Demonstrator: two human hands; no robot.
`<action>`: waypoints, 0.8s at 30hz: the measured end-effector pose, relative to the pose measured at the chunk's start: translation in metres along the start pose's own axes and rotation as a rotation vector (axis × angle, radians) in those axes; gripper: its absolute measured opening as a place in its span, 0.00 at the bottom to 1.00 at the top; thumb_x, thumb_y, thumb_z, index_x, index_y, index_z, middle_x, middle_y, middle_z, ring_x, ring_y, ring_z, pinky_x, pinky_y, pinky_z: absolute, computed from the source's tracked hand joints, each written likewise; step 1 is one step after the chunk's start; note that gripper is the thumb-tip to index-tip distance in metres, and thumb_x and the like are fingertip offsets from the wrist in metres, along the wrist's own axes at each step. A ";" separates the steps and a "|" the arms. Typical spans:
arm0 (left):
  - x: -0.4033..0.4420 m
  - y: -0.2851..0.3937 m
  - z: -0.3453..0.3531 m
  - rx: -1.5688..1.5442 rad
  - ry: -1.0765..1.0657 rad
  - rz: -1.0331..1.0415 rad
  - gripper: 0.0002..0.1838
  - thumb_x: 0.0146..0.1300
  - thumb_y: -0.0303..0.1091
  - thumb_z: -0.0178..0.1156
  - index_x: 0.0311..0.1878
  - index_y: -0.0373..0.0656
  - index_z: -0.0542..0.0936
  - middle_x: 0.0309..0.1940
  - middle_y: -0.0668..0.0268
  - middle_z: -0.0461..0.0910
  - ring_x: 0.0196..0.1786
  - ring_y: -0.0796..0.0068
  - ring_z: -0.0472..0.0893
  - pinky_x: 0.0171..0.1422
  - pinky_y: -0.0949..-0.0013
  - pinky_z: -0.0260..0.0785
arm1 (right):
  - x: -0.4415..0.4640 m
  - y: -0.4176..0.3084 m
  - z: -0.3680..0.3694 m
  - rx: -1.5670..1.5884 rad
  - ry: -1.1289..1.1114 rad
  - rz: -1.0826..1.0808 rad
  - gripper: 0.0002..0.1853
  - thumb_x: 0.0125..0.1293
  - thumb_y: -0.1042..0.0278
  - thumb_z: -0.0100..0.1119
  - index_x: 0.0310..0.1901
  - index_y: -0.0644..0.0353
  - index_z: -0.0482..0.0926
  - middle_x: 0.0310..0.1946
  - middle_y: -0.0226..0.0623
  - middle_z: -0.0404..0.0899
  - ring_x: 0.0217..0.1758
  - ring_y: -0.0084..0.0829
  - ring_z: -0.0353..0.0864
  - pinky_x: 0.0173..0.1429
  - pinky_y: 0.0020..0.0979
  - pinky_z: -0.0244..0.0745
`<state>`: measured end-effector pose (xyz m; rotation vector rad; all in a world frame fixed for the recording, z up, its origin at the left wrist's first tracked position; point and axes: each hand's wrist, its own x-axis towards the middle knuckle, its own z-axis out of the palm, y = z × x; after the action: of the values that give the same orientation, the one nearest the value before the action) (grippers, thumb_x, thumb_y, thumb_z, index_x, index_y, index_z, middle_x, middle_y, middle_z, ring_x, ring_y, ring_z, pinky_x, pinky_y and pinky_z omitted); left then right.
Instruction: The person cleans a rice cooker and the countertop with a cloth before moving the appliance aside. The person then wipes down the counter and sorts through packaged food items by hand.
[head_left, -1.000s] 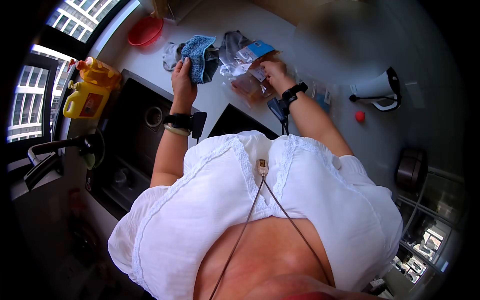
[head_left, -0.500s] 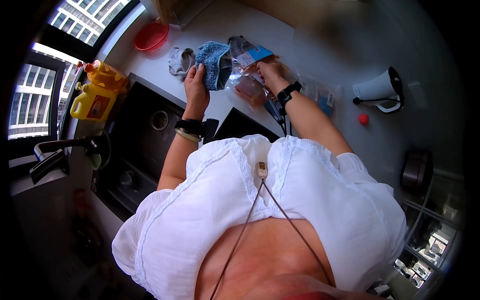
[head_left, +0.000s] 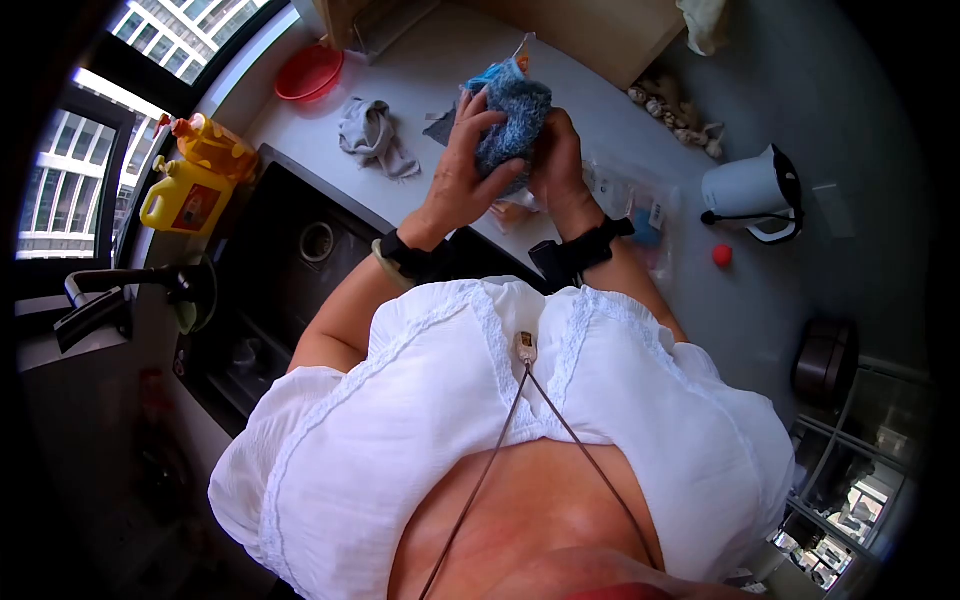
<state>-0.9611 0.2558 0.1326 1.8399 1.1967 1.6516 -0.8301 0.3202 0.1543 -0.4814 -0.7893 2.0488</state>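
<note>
My left hand [head_left: 468,165] presses a fuzzy blue cloth [head_left: 512,125] from the left, its fingers wrapped over the near face. Behind the cloth, my right hand [head_left: 560,160] grips a plastic package [head_left: 521,62], whose blue and orange top sticks out above the cloth. Both things are held close together over the counter. Left of them a crumpled grey cloth [head_left: 372,138] lies on the counter, and part of a darker grey cloth [head_left: 438,127] shows beside my left fingers. Another clear plastic package [head_left: 648,215] lies right of my right wrist.
A dark sink [head_left: 290,270] with a faucet [head_left: 130,285] is at the left, beside yellow bottles [head_left: 190,195]. A red bowl [head_left: 308,75] stands at the back left. On the right are a white kettle [head_left: 745,192], a small red ball [head_left: 722,255] and garlic bulbs [head_left: 675,115].
My hands have come together, bringing the blue cloth right and up against the package. The package has been lifted from the counter. The blurred shape at the upper right has gone.
</note>
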 end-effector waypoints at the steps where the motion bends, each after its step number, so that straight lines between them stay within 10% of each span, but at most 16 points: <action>1: 0.005 0.006 0.008 0.174 0.040 0.102 0.29 0.62 0.40 0.64 0.65 0.47 0.68 0.73 0.47 0.54 0.75 0.39 0.50 0.73 0.46 0.47 | -0.001 0.002 0.001 0.006 -0.011 -0.015 0.25 0.71 0.48 0.43 0.63 0.56 0.67 0.56 0.37 0.73 0.60 0.31 0.74 0.65 0.32 0.68; 8: 0.047 -0.021 0.011 0.157 0.090 -0.131 0.33 0.67 0.47 0.56 0.72 0.47 0.60 0.74 0.46 0.51 0.74 0.36 0.50 0.76 0.50 0.44 | -0.024 -0.001 0.009 -0.160 -0.183 -0.152 0.38 0.71 0.43 0.47 0.74 0.51 0.48 0.70 0.37 0.55 0.74 0.35 0.55 0.75 0.34 0.50; 12: 0.035 -0.021 0.027 -0.230 -0.032 -0.214 0.32 0.70 0.45 0.52 0.73 0.42 0.58 0.75 0.48 0.49 0.77 0.52 0.49 0.77 0.60 0.44 | -0.025 -0.008 -0.003 -0.314 -0.097 -0.210 0.37 0.72 0.41 0.45 0.74 0.52 0.50 0.69 0.37 0.57 0.72 0.34 0.58 0.72 0.32 0.57; 18: 0.011 0.028 0.051 0.417 -0.093 0.202 0.30 0.67 0.41 0.55 0.72 0.54 0.63 0.75 0.50 0.49 0.77 0.43 0.43 0.76 0.44 0.37 | -0.023 -0.014 -0.043 0.086 -0.132 -0.099 0.35 0.72 0.37 0.38 0.71 0.53 0.56 0.64 0.40 0.68 0.65 0.37 0.71 0.67 0.36 0.69; 24: 0.066 -0.015 0.018 0.195 -0.010 -0.089 0.27 0.71 0.43 0.49 0.72 0.55 0.62 0.75 0.49 0.49 0.77 0.42 0.44 0.77 0.47 0.40 | -0.035 -0.024 -0.007 0.121 -0.208 -0.063 0.33 0.73 0.39 0.38 0.70 0.53 0.59 0.63 0.39 0.70 0.64 0.34 0.73 0.63 0.36 0.74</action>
<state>-0.9531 0.3209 0.1574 1.8757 1.4581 1.5222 -0.7927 0.3039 0.1668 -0.1753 -0.7857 2.0959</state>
